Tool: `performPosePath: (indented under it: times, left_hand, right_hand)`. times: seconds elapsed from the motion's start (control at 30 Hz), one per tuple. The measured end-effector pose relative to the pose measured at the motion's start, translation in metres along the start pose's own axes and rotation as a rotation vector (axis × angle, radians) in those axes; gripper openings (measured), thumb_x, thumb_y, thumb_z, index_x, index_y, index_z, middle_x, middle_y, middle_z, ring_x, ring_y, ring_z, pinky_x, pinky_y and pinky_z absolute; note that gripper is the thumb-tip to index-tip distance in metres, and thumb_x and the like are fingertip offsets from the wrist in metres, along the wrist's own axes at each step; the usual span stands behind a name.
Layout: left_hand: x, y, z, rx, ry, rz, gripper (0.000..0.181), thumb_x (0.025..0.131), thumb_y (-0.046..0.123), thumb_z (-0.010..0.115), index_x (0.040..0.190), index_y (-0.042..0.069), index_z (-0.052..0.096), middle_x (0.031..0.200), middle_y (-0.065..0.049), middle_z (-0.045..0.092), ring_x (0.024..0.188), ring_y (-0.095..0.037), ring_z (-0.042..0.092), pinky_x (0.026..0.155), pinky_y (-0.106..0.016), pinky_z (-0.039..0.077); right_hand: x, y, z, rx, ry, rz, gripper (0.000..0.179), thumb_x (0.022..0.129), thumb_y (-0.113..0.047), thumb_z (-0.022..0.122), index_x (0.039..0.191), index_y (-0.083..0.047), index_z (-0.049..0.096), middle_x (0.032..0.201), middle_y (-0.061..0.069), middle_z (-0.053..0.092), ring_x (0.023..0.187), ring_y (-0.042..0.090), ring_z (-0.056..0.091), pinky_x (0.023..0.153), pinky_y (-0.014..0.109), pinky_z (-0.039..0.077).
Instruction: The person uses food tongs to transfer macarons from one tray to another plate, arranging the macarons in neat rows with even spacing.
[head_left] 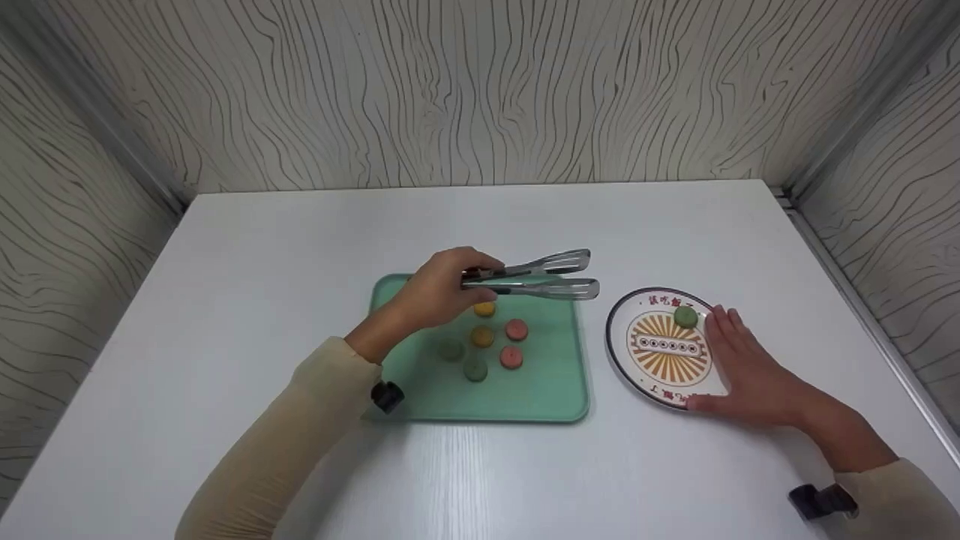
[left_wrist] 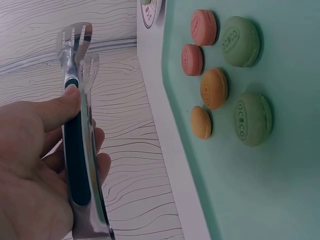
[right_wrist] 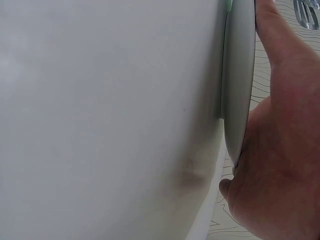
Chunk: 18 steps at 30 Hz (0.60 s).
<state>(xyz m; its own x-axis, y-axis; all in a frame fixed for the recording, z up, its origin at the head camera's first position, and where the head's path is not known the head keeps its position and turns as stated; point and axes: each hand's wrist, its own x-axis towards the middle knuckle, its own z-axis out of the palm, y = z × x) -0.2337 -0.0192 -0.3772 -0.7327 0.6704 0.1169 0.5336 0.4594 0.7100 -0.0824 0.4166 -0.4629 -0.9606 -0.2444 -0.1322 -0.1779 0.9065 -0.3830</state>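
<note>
My left hand (head_left: 442,289) holds metal serving tongs (head_left: 540,276) above the far part of a green tray (head_left: 551,390). The tongs' slotted ends are apart, with nothing between them. In the left wrist view, thumb and fingers wrap the dark-inlaid handle. Pink (left_wrist: 192,60), yellow-orange (left_wrist: 214,89) and green macarons (left_wrist: 252,119) lie on the tray, two of each colour. To the right, my right hand (head_left: 757,375) grips the near-right rim of a patterned round plate (head_left: 626,367), thumb at the front edge. One green macaron (head_left: 685,316) sits on the plate near the fingertips.
A white table (head_left: 262,247) carries the tray and plate, which stand side by side with a narrow gap between. Wood-grain patterned panels (head_left: 480,90) rise behind the table and on both sides.
</note>
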Motion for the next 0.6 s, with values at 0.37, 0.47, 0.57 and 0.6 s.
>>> performPosePath:
  times: [0.37, 0.47, 0.57, 0.6]
  left_hand:
    - [-0.017, -0.012, -0.007, -0.013, 0.015, -0.028, 0.036, 0.094, 0.009, 0.074, 0.13, 0.006, 0.068, 0.122, -0.006, 0.068, 0.109, -0.018, 0.063, 0.097, -0.036, 0.052]
    - [-0.022, -0.015, -0.009, -0.011, 0.026, -0.03, 0.036, 0.094, 0.009, 0.074, 0.129, 0.006, 0.068, 0.121, -0.006, 0.068, 0.107, -0.019, 0.063, 0.096, -0.037, 0.053]
    - [-0.026, -0.018, -0.011, -0.004, 0.03, -0.035, 0.036, 0.093, 0.009, 0.075, 0.129, 0.006, 0.068, 0.12, -0.007, 0.068, 0.107, -0.019, 0.063, 0.096, -0.038, 0.053]
    - [-0.028, -0.019, -0.012, -0.001, 0.031, -0.037, 0.036, 0.093, 0.009, 0.075, 0.129, 0.006, 0.068, 0.121, -0.007, 0.068, 0.108, -0.02, 0.063, 0.096, -0.038, 0.054]
  right_hand:
    - [-0.001, 0.0, 0.001, -0.009, -0.01, 0.006, 0.129, 0.084, -0.061, 0.073, 0.158, 0.009, -0.006, 0.164, 0.032, -0.009, 0.152, 0.039, -0.02, 0.106, 0.016, -0.017]
    - [-0.001, -0.001, 0.001, -0.004, -0.013, 0.017, 0.129, 0.083, -0.061, 0.074, 0.158, 0.009, -0.005, 0.165, 0.032, -0.009, 0.152, 0.039, -0.019, 0.106, 0.018, -0.016]
    - [-0.001, -0.002, 0.0, 0.004, -0.019, 0.029, 0.13, 0.082, -0.061, 0.075, 0.158, 0.009, -0.004, 0.165, 0.032, -0.008, 0.152, 0.04, -0.018, 0.114, 0.029, -0.013]
    - [-0.001, -0.003, 0.0, 0.007, -0.021, 0.035, 0.13, 0.082, -0.061, 0.075, 0.158, 0.01, -0.003, 0.165, 0.031, -0.008, 0.152, 0.041, -0.017, 0.118, 0.034, -0.011]
